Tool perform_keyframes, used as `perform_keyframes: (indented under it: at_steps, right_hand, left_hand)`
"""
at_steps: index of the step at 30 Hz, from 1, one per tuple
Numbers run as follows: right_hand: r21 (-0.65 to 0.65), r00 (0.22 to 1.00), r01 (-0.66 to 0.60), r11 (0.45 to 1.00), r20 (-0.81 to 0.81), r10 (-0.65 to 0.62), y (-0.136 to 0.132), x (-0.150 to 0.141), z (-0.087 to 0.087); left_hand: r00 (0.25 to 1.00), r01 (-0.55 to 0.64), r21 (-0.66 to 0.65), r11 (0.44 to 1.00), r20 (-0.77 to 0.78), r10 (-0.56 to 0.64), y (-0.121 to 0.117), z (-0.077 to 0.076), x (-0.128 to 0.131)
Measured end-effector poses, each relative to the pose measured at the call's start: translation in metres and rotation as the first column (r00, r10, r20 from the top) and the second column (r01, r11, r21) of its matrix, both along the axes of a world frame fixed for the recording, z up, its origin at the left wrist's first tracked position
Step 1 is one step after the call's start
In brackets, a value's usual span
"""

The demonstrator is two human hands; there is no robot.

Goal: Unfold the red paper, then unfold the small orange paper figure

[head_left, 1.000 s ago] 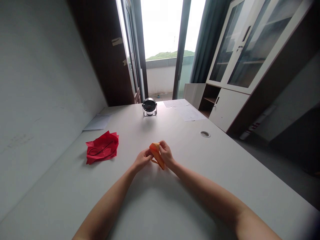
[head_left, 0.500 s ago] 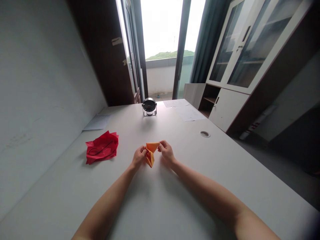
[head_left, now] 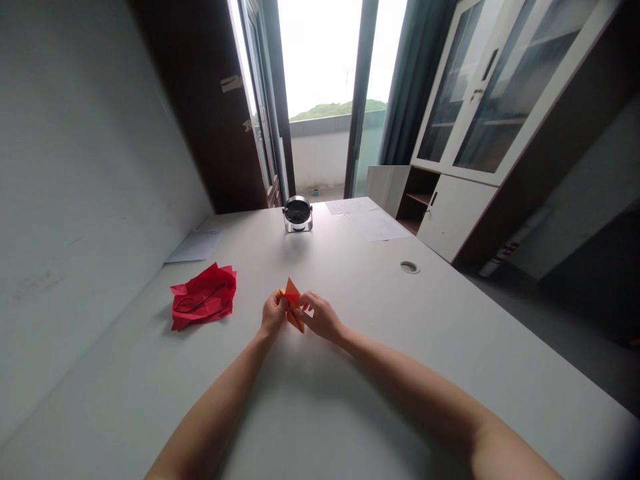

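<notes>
A small piece of folded orange paper (head_left: 291, 288) is held just above the white table, one pointed flap standing up and another part pointing down toward me. My left hand (head_left: 274, 312) pinches its left side between thumb and fingers. On the right edge of the paper, my right hand (head_left: 320, 317) has its fingertips and thumb bent around it, with a small gap showing between them. The inner folds are partly hidden by the fingers.
Crumpled red paper (head_left: 205, 293) with a dark thin cord on it lies at the left. A round black and silver device (head_left: 298, 215) stands at the back. White sheets (head_left: 383, 227) lie behind right, and a cable hole (head_left: 409, 267) is at the right.
My right hand has moved left and closer to my left hand. The orange paper's wide upper flap is now a narrow upright point. My left hand has shifted slightly left.
</notes>
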State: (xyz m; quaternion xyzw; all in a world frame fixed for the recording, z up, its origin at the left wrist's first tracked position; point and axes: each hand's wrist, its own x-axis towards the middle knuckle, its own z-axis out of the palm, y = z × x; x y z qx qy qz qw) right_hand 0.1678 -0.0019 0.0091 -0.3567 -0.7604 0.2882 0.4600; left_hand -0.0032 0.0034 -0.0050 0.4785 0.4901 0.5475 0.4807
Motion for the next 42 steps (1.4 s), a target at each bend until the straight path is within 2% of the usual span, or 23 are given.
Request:
perform_keyframes:
  at_steps: [3,6,11,14,19,23,25,29,34,38,42]
  right_hand:
    - [-0.02,1.0,0.005,1.0,0.023,-0.005,0.0,-0.001,-0.001]
    - [-0.065,1.0,0.011,0.998,-0.001,-0.012,0.003,0.0,-0.002]
    - [-0.142,0.998,0.023,0.99,-0.056,-0.032,0.008,0.001,-0.009]
    - [-0.236,0.993,-0.024,0.971,-0.114,-0.003,0.014,0.0,-0.015]
    - [-0.329,0.975,-0.118,0.937,-0.217,0.046,0.019,0.001,-0.018]
    - [-0.38,0.926,-0.25,0.89,-0.361,0.106,0.02,0.003,-0.017]
    - [-0.388,0.907,-0.276,0.879,-0.407,0.105,0.021,0.004,-0.017]
    - [-0.397,0.921,-0.187,0.899,-0.389,0.02,0.025,0.005,-0.019]
    - [-0.39,0.905,-0.212,0.896,-0.425,0.029,0.027,0.002,-0.023]
    - [-0.368,0.924,-0.058,0.928,-0.371,-0.09,0.031,0.003,-0.028]
    - [-0.324,0.906,-0.022,0.946,-0.406,-0.119,0.035,0.005,-0.029]
  left_hand:
    - [0.997,-0.071,0.057,0.996,-0.018,0.072,0.002,-0.004,0.0]
    - [0.999,-0.047,0.069,0.997,-0.023,0.049,0.003,-0.006,0.0]
    - [0.999,-0.032,0.068,0.997,0.009,0.032,0.0,0.0,0.0]
    - [0.998,-0.028,0.061,0.998,0.055,0.024,-0.001,0.002,0.0]
    - [0.99,0.057,0.019,0.998,0.127,-0.059,-0.002,0.002,0.0]
    - [0.969,0.162,0.047,0.986,0.18,-0.168,-0.005,0.005,0.003]
    - [0.959,0.208,0.045,0.977,0.187,-0.213,-0.006,0.007,0.005]
    - [0.957,0.213,0.045,0.976,0.194,-0.218,-0.006,0.009,0.005]
    - [0.952,0.169,0.021,0.985,0.256,-0.169,-0.002,0.004,-0.001]
    - [0.92,0.139,0.032,0.99,0.366,-0.141,0.005,-0.004,-0.003]
    - [0.879,0.103,0.072,0.992,0.46,-0.124,0.01,-0.008,-0.005]
